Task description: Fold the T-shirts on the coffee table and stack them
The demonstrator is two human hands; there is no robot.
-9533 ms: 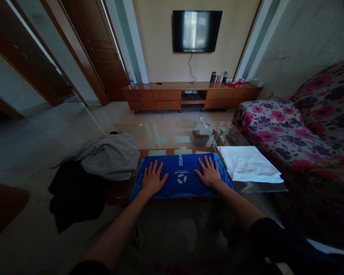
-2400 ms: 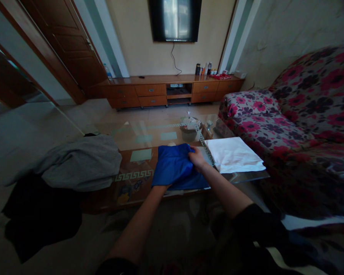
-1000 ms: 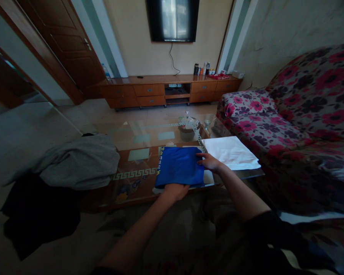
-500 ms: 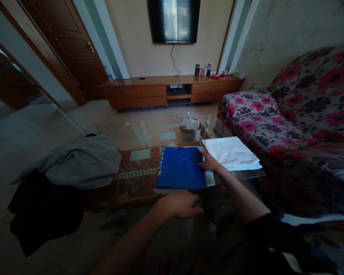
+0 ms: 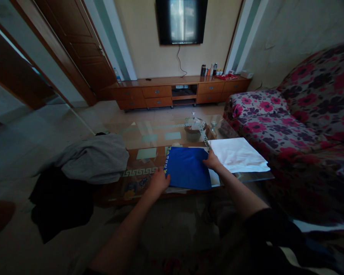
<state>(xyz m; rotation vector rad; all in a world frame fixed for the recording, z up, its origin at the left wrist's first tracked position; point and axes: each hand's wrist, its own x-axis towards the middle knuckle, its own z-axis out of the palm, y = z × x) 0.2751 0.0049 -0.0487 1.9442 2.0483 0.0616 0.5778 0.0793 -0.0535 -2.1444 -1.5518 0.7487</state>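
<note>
A folded blue garment (image 5: 187, 168) with white and yellow lettering down its left side lies on the glass coffee table (image 5: 143, 139). My left hand (image 5: 159, 181) is at its left edge, thumb over the fabric and fingers around the border. Across from it, my right hand (image 5: 212, 160) grips the right edge, with some fingertips hidden. Just right of that hand is a folded white garment (image 5: 238, 154). A grey garment (image 5: 99, 158) and a black one (image 5: 64, 204) are heaped at the table's left end, the black one hanging over the side.
A basket (image 5: 193, 133) and a small glass jar (image 5: 213, 125) stand on the table's far part. To the right is a flower-patterned sofa (image 5: 258, 103). A low wooden TV cabinet (image 5: 157, 91) with several bottles runs along the far wall beneath a television (image 5: 182, 23).
My left hand has moved from in front of the table up to the blue garment's left edge. My right hand stays at the right edge. The view has shifted slightly left.
</note>
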